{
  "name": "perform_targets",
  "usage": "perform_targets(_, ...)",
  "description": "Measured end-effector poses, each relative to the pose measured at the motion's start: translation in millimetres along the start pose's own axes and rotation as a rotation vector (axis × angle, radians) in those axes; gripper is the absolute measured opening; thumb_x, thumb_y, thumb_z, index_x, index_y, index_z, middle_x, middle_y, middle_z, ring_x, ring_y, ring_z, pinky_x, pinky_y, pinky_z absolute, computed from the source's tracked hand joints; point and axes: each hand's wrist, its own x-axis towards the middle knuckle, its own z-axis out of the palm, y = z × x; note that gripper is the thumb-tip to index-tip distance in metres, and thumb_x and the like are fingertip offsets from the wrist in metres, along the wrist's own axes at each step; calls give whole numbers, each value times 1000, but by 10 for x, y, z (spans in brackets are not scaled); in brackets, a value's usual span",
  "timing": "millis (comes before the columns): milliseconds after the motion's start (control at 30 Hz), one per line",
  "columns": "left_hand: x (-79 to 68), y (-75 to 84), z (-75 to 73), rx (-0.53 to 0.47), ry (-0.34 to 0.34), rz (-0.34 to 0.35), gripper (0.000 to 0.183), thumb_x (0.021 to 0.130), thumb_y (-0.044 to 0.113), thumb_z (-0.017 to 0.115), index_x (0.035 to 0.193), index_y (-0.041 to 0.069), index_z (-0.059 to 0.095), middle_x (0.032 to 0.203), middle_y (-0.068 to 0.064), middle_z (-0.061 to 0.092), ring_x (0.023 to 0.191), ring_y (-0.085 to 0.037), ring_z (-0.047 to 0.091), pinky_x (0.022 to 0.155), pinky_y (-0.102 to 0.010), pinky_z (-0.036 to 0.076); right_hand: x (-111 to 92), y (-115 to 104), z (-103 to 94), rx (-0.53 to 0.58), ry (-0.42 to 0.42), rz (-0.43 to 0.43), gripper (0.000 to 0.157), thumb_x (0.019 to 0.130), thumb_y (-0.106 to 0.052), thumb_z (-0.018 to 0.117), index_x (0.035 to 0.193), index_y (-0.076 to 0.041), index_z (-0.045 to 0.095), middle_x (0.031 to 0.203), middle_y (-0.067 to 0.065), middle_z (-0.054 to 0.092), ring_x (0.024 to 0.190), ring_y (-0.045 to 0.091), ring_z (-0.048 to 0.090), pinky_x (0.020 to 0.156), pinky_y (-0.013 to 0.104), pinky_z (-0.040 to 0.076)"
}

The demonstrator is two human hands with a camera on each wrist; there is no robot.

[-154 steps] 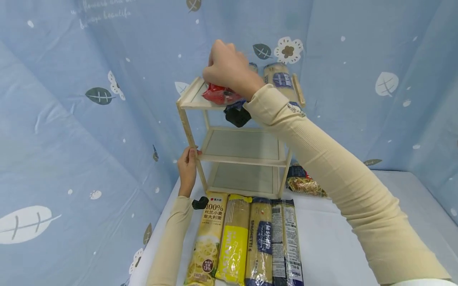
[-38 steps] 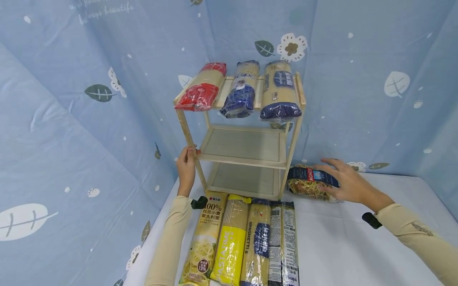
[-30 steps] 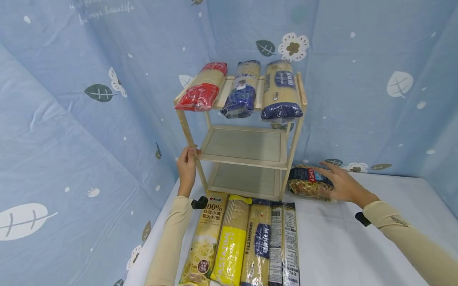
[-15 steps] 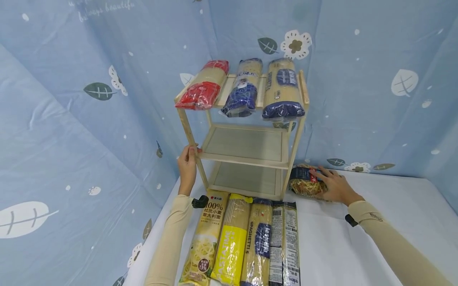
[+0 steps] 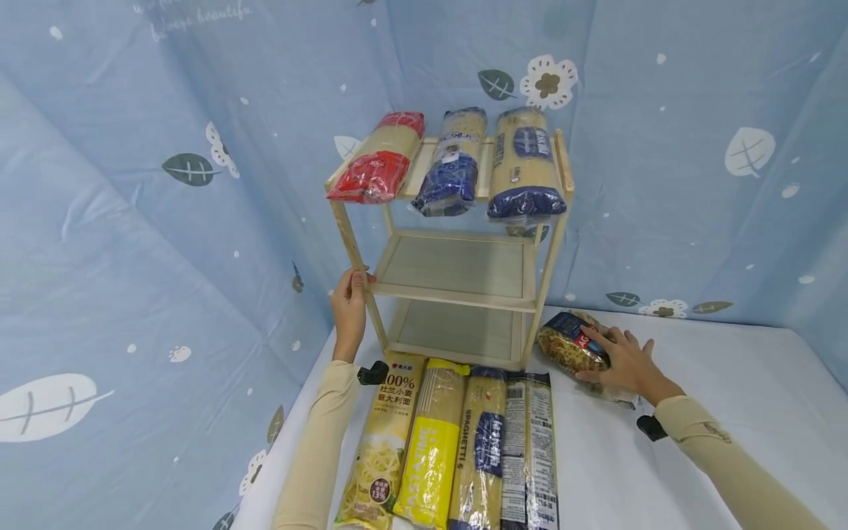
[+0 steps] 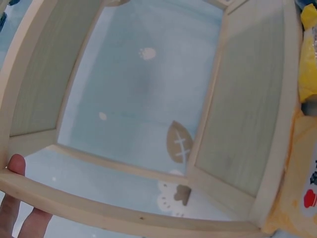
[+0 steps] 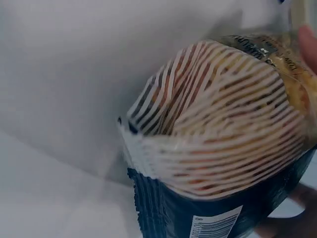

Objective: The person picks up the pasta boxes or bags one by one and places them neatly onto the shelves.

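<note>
My left hand [image 5: 349, 305] grips the front left post of a pale wooden rack [image 5: 450, 296] at the middle shelf's height. In the left wrist view, fingertips [image 6: 17, 164] show around that post. Right of the rack, my right hand [image 5: 626, 366] holds a clear and dark blue bag of pasta [image 5: 571, 344] with a red label, thumb on the near side and fingers over the top. The bag lies tilted on the white table. Up close in the right wrist view, the pasta bag [image 7: 218, 124] shows its striped clear end and a barcode.
On the top shelf lie a red spaghetti pack [image 5: 373, 175], a blue one [image 5: 453, 168] and a beige one [image 5: 528, 163]. Before the rack lie a cream pack [image 5: 380, 442], a yellow pack [image 5: 430, 456], a blue-labelled spaghetti pack [image 5: 482, 442] and dark-edged packs [image 5: 530, 449]. Blue curtains stand behind.
My right hand has left the red pack on the top shelf, come down to the pasta bag and taken hold. The bag has turned, its right end toward me. The left hand stays put.
</note>
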Motion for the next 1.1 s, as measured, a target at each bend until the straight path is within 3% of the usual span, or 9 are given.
perform_targets(100,-3,-1,26,-12,1,-5,29,103,18,40,112,-1,60,97,-23,65,95,-31,58,80,-33,40,-126,-33,26,-11,-9,25,100,73,-65,69,150,-18,25,129,34,34,104,62,42,78,75,31)
perform_targets(200,7,0,21,-19,1,-1,29,103,17,40,112,-1,60,97,-23,65,97,-33,59,82,-34,40,-240,-95,76,-71,18,51,103,72,-68,67,151,-20,20,127,35,33,90,58,48,60,61,43)
perform_targets(400,8,15,18,-14,-5,12,28,103,14,39,114,-2,60,98,-23,64,99,-32,59,84,-36,41,-436,-243,147,-116,57,127,108,71,-73,63,152,-18,17,126,39,31,76,53,47,47,50,40)
perform_targets(667,-1,21,7,-21,-9,-11,29,104,15,39,114,-3,60,99,-25,64,99,-33,59,84,-34,41,-686,-416,214,-21,113,220,107,70,-69,68,151,-16,22,116,43,33,90,65,41,64,75,34)
perform_targets(733,3,15,-7,-21,-19,-24,29,104,16,39,115,-1,60,100,-24,65,95,-33,58,80,-33,41,-746,-456,235,24,135,235,106,70,-65,71,150,-14,24,113,44,31,88,66,42,58,71,37)
perform_targets(800,22,-60,-28,-29,-27,-38,29,104,18,39,115,1,61,100,-23,65,88,-34,56,74,-33,41,-811,-501,254,38,169,239,104,69,-61,74,149,-11,28,109,44,32,76,60,47,46,57,42)
perform_targets(900,42,-196,-46,-38,-24,-50,29,103,20,40,116,5,61,100,-21,66,81,-33,53,68,-33,40,-921,-577,277,-7,234,255,99,68,-57,77,144,-9,37,105,43,35,54,41,46,32,34,31)
perform_targets(1000,58,-296,-45,-32,-16,-49,29,103,24,41,117,9,62,99,-19,67,87,-28,58,72,-31,41,-1049,-672,294,-43,284,304,95,65,-55,79,140,-9,43,103,41,38,45,28,39,31,30,27)
perform_targets(1100,62,-306,-24,-26,-18,-42,30,102,28,41,118,13,62,99,-15,67,94,-24,60,79,-32,41,-1190,-757,284,-32,299,368,91,64,-51,80,137,-9,47,102,39,39,46,25,39,33,32,29)
